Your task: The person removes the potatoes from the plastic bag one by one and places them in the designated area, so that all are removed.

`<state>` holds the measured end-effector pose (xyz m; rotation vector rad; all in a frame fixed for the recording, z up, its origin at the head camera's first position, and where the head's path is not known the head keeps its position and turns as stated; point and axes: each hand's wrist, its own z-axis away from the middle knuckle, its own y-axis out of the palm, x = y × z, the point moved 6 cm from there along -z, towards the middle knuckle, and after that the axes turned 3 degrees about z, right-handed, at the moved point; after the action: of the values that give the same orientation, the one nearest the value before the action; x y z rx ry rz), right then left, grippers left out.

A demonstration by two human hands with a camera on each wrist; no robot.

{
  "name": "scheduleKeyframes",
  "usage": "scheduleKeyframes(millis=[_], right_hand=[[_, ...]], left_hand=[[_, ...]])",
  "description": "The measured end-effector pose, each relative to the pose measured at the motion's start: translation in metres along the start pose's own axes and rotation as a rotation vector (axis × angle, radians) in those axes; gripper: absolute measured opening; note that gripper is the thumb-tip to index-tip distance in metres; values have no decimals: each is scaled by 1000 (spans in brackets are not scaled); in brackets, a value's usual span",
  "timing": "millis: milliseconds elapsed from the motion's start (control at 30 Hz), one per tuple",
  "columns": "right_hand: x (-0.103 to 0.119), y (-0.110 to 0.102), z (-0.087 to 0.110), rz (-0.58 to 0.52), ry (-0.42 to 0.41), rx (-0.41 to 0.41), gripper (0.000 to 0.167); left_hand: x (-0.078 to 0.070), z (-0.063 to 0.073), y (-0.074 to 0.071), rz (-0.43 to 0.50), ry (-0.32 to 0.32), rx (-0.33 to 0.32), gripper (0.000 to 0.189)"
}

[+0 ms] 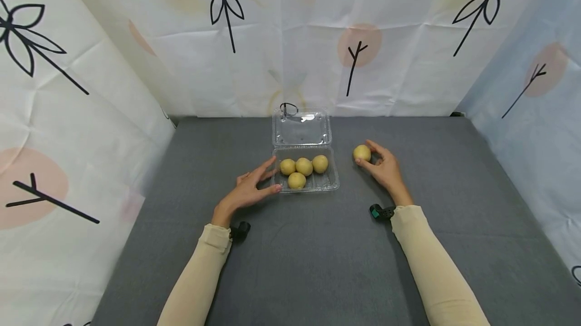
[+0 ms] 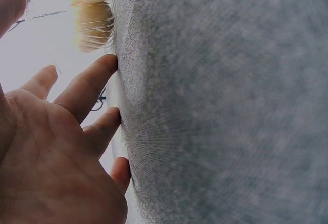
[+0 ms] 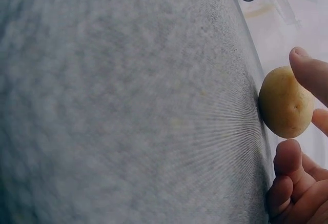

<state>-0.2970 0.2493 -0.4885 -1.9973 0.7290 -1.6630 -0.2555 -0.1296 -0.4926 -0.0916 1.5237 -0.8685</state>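
Note:
A clear plastic clamshell box point(image 1: 335, 184) stands in the middle of the table, its lid point(image 1: 301, 134) flipped back. Several small yellow potatoes point(image 1: 297, 180) lie inside; two show blurred through its wall in the left wrist view. My left hand point(image 1: 248, 189) is at the box's left side, fingers spread and fairly straight, thumb by the front left corner. To the right of the box, my right hand point(image 1: 386, 167) holds another potato point(image 3: 286, 102) between thumb and fingers. This potato appears to rest on the cloth, and part of it is hidden by the thumb.
Grey cloth covers the table point(image 1: 299, 265). White patterned curtains point(image 1: 290, 38) hang behind it and along both sides. Each wrist wears a small dark camera point(image 1: 240, 231).

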Motion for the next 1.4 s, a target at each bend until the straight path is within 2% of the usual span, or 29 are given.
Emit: scheduleKeyframes(millis=[267,433,567,667,1033,1233,1400], right_hand=[[1,-2,4,-85,36,-22,75],[5,-7,8,-147,8,-131,67],[10,-11,12,-151,-27,-230,61],[19,-10,11,-129,-80,-248,58],[63,21,15,-101,-307,-64,54],[83,45,23,-95,-351,73,52],[88,55,27,-88,-367,124,51]], left_hand=[[0,0,0,1,1,1,85],[0,0,0,2,1,0,85],[2,-2,1,-10,4,-4,86],[2,-2,0,-21,12,-10,88],[0,-4,-5,-80,9,-39,78],[1,-8,-7,-98,-5,-75,72],[-1,-9,-7,-110,12,-85,78]])
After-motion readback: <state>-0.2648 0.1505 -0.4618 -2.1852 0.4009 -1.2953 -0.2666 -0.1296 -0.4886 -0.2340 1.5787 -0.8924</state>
